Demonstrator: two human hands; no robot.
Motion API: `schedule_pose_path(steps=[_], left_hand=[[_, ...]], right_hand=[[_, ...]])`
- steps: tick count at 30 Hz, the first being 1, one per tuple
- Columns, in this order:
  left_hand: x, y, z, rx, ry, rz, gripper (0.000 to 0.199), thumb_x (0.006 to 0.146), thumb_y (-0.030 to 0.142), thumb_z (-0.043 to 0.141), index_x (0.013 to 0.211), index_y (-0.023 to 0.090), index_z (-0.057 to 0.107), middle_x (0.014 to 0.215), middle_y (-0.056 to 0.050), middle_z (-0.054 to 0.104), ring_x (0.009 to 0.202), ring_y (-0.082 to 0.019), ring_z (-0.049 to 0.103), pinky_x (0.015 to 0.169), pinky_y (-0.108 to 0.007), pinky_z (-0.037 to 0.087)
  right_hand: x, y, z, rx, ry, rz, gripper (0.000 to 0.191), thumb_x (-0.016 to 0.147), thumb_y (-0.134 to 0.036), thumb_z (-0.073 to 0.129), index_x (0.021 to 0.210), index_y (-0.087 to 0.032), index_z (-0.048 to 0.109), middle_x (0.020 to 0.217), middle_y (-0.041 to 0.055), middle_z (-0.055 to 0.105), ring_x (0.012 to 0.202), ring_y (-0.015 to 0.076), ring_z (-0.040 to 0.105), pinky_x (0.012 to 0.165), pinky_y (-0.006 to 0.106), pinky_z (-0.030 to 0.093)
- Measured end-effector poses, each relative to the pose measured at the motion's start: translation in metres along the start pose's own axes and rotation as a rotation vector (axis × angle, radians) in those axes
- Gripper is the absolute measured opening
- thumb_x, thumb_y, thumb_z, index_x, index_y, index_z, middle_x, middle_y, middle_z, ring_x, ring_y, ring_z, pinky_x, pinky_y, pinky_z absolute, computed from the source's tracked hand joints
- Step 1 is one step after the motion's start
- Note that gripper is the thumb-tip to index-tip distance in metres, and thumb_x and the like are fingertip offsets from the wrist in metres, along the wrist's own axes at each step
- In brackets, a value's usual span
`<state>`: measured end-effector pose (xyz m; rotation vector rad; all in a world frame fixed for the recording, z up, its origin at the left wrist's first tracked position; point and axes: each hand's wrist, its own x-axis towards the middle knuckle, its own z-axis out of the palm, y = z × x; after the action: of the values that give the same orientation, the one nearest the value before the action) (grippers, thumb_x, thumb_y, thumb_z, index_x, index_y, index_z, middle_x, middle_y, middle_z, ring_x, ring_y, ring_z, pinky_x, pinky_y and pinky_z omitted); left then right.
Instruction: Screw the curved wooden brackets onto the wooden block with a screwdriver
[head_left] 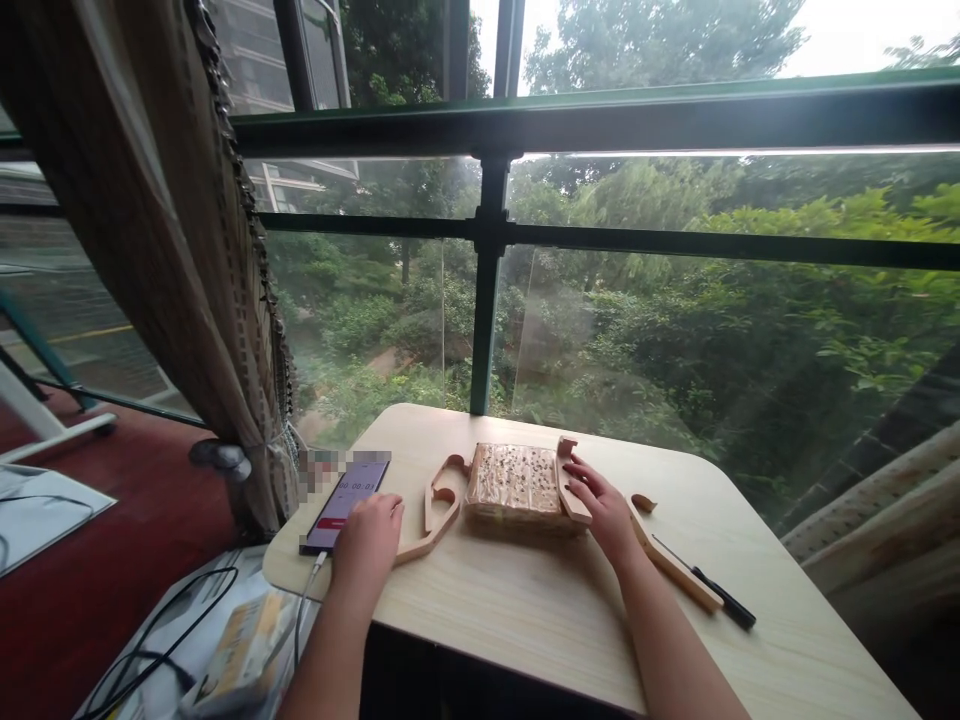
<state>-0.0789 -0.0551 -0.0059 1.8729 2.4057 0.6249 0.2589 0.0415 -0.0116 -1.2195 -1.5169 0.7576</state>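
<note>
My left hand (369,540) lies over the lower right part of a phone (361,480) with a timer on its screen; its fingers are mostly hidden behind the back of the hand. My right hand (606,510) has its fingers apart, laid on a notched wooden piece (570,485). That piece stands against the right end of a light brown block (517,478) with dark specks and a clear, shiny wrap. A curved wooden piece (448,515) with a hooked end lies between my left hand and the block.
Right of my right forearm lie a straight wooden piece (686,575), a small curved wooden bit (643,503) and a black-handled screwdriver (724,597). A white cable (313,575) runs from the phone over the table's left edge. Windows and a curtain (187,250) border the table (517,605).
</note>
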Motion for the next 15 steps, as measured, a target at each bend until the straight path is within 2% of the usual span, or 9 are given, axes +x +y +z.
schedule_pose_path(steps=[2,4,9,12,15], left_hand=[[0.008,-0.014,-0.002,0.048,-0.063,-0.06,0.031,0.09,0.026,0.046,0.105,0.016,0.07,0.107,-0.014,0.069,0.098,-0.026,0.064,0.085,-0.034,0.048],[0.016,-0.019,-0.003,0.084,-0.108,-0.093,0.03,0.088,0.024,0.05,0.108,0.015,0.07,0.108,-0.015,0.068,0.098,-0.025,0.064,0.081,-0.031,0.048],[0.03,-0.013,0.001,0.193,-0.247,-0.077,0.031,0.088,0.015,0.042,0.09,0.018,0.073,0.098,-0.014,0.067,0.088,-0.023,0.065,0.072,-0.03,0.046],[0.033,-0.013,0.006,0.219,-0.256,-0.089,0.034,0.085,0.008,0.041,0.091,0.016,0.073,0.094,-0.014,0.067,0.085,-0.022,0.065,0.072,-0.029,0.045],[0.036,-0.016,0.01,0.203,-0.244,-0.072,0.032,0.085,0.009,0.042,0.09,0.016,0.073,0.094,-0.013,0.067,0.083,-0.021,0.064,0.07,-0.028,0.043]], right_hand=[[-0.001,-0.002,0.002,0.011,0.019,0.007,0.039,0.079,-0.048,0.059,0.103,-0.021,0.073,0.134,0.0115,0.059,0.126,0.0313,0.052,0.105,0.051,0.041],[-0.001,-0.004,0.003,0.025,0.05,0.013,0.041,0.079,-0.051,0.059,0.103,-0.021,0.072,0.132,0.0125,0.061,0.126,0.0314,0.052,0.108,0.051,0.038],[-0.003,-0.005,0.004,0.047,0.103,0.022,0.048,0.08,-0.058,0.054,0.1,-0.019,0.072,0.13,0.0141,0.062,0.124,0.0312,0.054,0.108,0.048,0.037],[-0.004,-0.005,0.003,0.05,0.11,0.03,0.048,0.08,-0.059,0.053,0.098,-0.019,0.072,0.128,0.0138,0.063,0.123,0.0308,0.054,0.109,0.047,0.036],[-0.005,-0.006,0.003,0.06,0.113,0.032,0.045,0.079,-0.058,0.054,0.093,-0.02,0.073,0.129,0.013,0.062,0.123,0.0308,0.054,0.109,0.048,0.036]])
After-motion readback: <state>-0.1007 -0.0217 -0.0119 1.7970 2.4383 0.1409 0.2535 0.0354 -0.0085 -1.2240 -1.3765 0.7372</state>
